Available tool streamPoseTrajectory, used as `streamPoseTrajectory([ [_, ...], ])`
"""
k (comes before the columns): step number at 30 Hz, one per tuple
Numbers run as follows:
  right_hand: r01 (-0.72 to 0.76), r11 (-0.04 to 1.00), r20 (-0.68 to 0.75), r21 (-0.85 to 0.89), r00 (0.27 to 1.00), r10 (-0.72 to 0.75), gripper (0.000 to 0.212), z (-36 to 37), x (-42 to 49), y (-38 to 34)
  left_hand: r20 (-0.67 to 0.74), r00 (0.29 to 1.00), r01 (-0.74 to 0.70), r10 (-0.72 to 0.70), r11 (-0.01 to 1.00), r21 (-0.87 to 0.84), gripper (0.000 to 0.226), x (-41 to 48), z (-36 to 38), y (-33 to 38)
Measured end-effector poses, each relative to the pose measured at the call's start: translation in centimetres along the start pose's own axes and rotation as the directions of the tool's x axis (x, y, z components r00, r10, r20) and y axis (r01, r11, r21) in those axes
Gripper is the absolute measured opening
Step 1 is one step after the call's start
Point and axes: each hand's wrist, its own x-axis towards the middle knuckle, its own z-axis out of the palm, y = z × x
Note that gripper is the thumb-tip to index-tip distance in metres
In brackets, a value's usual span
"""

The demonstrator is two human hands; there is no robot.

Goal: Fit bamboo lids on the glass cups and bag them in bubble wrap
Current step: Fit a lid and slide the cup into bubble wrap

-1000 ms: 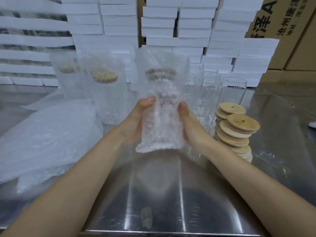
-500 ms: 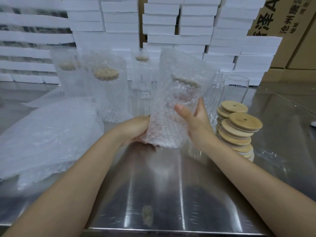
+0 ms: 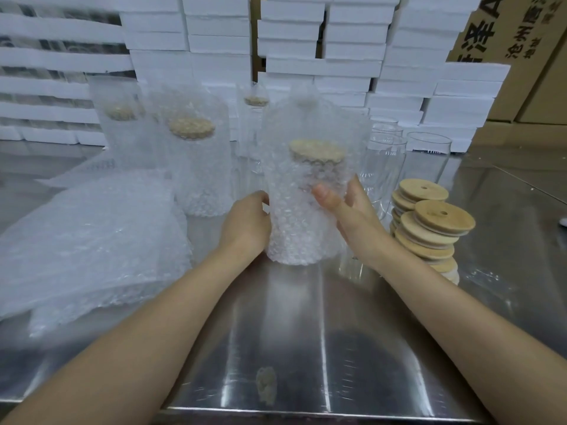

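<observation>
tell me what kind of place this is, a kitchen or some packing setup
Most likely a packing station in a warehouse or workshop: white foam boxes and printed cardboard cartons are stacked behind a steel table, which holds a pile of bamboo lids, bare glass cups and bubble-wrap bags.

Both bare forearms reach forward and converge; the left hand (image 3: 247, 223) and right hand (image 3: 348, 210) grip the bagged cup (image 3: 302, 237) from opposite sides.

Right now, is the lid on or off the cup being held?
On: the bamboo lid sits atop the cup inside the bubble bag.
</observation>
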Motion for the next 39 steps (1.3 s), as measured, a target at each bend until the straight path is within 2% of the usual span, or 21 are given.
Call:
streamPoseTrajectory([
  [2, 0.013, 0.999, -0.018, 0.041, 1.0, -0.012, 0.044, 0.0, 0.1, 0.3, 0.012, 0.998, -0.067, 0.067, 0.997, -0.039, 0.039, 0.1, 0.3, -0.2],
  [4, 0.022, 0.997, -0.029, 0.08, 0.999, -0.02, 0.041, -0.2, 0.4, 0.7, 0.058, 0.996, -0.05, 0.069, 0.96, -0.275, 0.036, 0.3, -0.3, 0.4],
  [6, 0.021, 0.993, -0.047, 0.118, 0.999, -0.015, 0.039, -0.1, 0.5, 0.7, 0.134, 0.989, 0.027, 0.066, 0.802, -0.597, 0.041, 0.0, -2.0, 1.7],
  [7, 0.025, 0.99, -0.062, 0.138, 0.998, -0.016, 0.041, 0.0, 0.5, 0.7, 0.14, 0.981, 0.005, 0.131, 0.711, -0.703, 0.043, -0.2, -2.7, 2.0],
  [8, 0.032, 0.987, -0.077, 0.155, 0.997, -0.02, 0.048, 0.2, 0.4, 0.5, 0.133, 0.967, -0.037, 0.215, 0.64, -0.768, 0.05, -0.4, -3.1, 2.3],
  [10, 0.059, 0.981, -0.107, 0.182, 0.993, -0.04, 0.071, 0.4, 0.3, 0.2, 0.112, 0.943, -0.08, 0.313, 0.541, -0.837, 0.08, -0.5, -3.4, 2.5],
  [11, 0.081, 0.979, -0.125, 0.189, 0.99, -0.058, 0.078, 0.5, 0.2, 0.1, 0.089, 0.944, -0.1, 0.317, 0.534, -0.84, 0.091, -0.5, -3.5, 2.5],
  [12, 0.105, 0.976, -0.145, 0.189, 0.986, -0.078, 0.081, 0.6, 0.2, -0.1, 0.051, 0.949, -0.129, 0.311, 0.534, -0.836, 0.09, -0.5, -3.4, 2.6],
  [15, 0.139, 0.967, -0.186, 0.214, 0.978, -0.1, 0.076, 0.6, 0.2, -0.3, -0.028, 0.974, -0.141, 0.226, 0.5, -0.855, 0.055, -0.6, -3.4, 2.8],
  [17, 0.131, 0.965, -0.215, 0.229, 0.973, -0.081, 0.068, 0.4, 0.3, -0.3, -0.015, 0.986, -0.095, 0.166, 0.489, -0.867, 0.054, -0.3, -3.4, 2.4],
  [20, 0.119, 0.966, -0.223, 0.231, 0.973, -0.067, 0.075, 0.0, 0.5, -0.3, 0.055, 0.977, -0.069, 0.204, 0.552, -0.831, 0.082, 0.2, -3.6, 1.4],
  [22, 0.087, 0.973, -0.144, 0.215, 0.988, -0.057, 0.09, -0.3, 0.7, -0.3, 0.139, 0.942, -0.078, 0.306, 0.601, -0.796, 0.108, 0.1, -3.6, 1.3],
  [23, 0.071, 0.977, -0.103, 0.2, 0.993, -0.051, 0.102, -0.3, 0.8, -0.3, 0.168, 0.922, -0.092, 0.348, 0.62, -0.779, 0.111, 0.0, -3.5, 1.5],
  [25, 0.072, 0.983, -0.054, 0.167, 0.997, -0.064, 0.113, -0.1, 0.8, -0.3, 0.178, 0.904, -0.126, 0.39, 0.638, -0.759, 0.098, -0.4, -3.0, 1.9],
  [26, 0.09, 0.986, -0.059, 0.139, 0.995, -0.083, 0.105, 0.0, 0.8, -0.2, 0.166, 0.909, -0.129, 0.383, 0.636, -0.761, 0.086, -0.6, -2.9, 2.2],
  [29, 0.099, 0.98, -0.181, 0.172, 0.981, -0.067, 0.047, -0.1, 0.8, -0.3, 0.148, 0.931, -0.095, 0.334, 0.613, -0.784, 0.064, -0.9, -3.0, 2.4],
  [30, 0.088, 0.973, -0.212, 0.212, 0.976, -0.042, 0.04, -0.3, 0.9, -0.4, 0.156, 0.93, -0.08, 0.333, 0.598, -0.798, 0.062, -0.9, -3.1, 2.3],
  [32, 0.064, 0.968, -0.217, 0.243, 0.976, -0.01, 0.045, -0.6, 1.0, -0.6, 0.168, 0.928, -0.06, 0.332, 0.58, -0.812, 0.058, -0.9, -3.2, 2.2],
  [34, 0.049, 0.973, -0.144, 0.227, 0.99, -0.016, 0.062, -0.8, 0.9, -0.9, 0.192, 0.93, -0.016, 0.313, 0.557, -0.83, 0.057, -0.9, -3.2, 2.2],
  [37, 0.022, 0.998, -0.025, 0.051, 0.999, -0.021, 0.093, -0.4, 0.7, -0.8, 0.199, 0.938, 0.032, 0.283, 0.501, -0.865, 0.052, -0.8, -3.3, 2.0],
  [39, 0.045, 0.998, -0.042, -0.037, 0.998, -0.047, 0.084, 0.0, 0.6, -0.7, 0.188, 0.944, 0.027, 0.269, 0.506, -0.862, 0.045, -0.8, -3.3, 2.0],
])
